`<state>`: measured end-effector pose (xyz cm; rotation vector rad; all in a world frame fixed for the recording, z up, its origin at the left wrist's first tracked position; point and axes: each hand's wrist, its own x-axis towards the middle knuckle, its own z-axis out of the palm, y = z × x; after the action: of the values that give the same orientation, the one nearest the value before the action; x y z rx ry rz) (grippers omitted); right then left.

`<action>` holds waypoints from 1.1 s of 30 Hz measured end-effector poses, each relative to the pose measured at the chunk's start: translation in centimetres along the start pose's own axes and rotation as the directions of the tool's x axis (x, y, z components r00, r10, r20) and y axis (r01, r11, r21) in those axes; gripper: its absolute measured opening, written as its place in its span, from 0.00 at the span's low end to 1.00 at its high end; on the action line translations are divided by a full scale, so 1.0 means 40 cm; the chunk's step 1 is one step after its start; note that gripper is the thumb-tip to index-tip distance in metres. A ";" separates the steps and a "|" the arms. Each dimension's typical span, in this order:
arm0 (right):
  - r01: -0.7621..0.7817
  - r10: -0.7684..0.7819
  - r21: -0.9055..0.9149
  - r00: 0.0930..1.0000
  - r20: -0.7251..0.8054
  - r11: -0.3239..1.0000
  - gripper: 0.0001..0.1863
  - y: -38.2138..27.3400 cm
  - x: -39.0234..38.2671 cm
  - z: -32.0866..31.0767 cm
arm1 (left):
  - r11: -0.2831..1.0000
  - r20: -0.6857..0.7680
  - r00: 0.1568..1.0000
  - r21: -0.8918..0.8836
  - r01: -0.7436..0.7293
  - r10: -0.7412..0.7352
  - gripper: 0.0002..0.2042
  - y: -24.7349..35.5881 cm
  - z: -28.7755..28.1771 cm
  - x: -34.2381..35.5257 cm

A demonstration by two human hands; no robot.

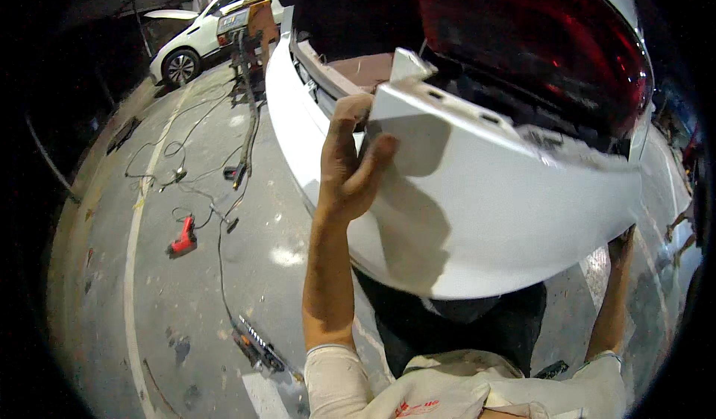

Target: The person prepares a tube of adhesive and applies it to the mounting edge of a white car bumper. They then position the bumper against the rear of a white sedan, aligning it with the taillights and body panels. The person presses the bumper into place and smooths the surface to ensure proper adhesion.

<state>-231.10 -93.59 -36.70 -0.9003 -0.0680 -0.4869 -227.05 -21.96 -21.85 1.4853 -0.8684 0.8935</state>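
A large curved white car body panel (492, 203), with a slotted flange along its upper edge, is held up in front of me. My left hand (349, 162) is closed round its left edge, thumb on the outer face and fingers behind it, partly hidden. At the lower right edge is my right hand (623, 238), mostly hidden by the panel and shadow, so its fingers do not show clearly. Directly behind the panel stands a white car (285, 106) with a dark, open compartment and a reddish glossy surface (537, 39).
Left on the grey floor lie a red power tool (183, 238), a black-handled gun (236, 173), loose cables (221, 259) and a dark long tool (261, 352). A wheeled machine (237, 24) stands farther back, near another white car (198, 50).
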 end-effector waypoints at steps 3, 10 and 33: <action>0.039 -0.041 -0.031 0.994 -0.098 0.999 0.28 -0.026 -0.030 0.059 | 0.965 0.023 0.993 -0.232 0.120 -0.118 0.25 -0.064 -0.010 0.071; 0.113 -0.130 -0.097 0.973 -0.192 0.989 0.28 -0.068 -0.064 0.218 | 0.843 0.399 0.917 -0.489 0.223 -0.011 0.20 -0.150 -0.036 0.228; 0.147 -0.280 -0.313 0.855 -0.436 0.938 0.27 -0.095 -0.269 0.352 | 0.402 0.671 0.742 -0.679 0.614 0.000 0.19 -0.174 0.016 0.204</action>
<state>-240.27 -80.72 -27.84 -1.0214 0.3611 -0.9371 -217.18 -22.27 -17.59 0.8637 -1.1644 -0.4250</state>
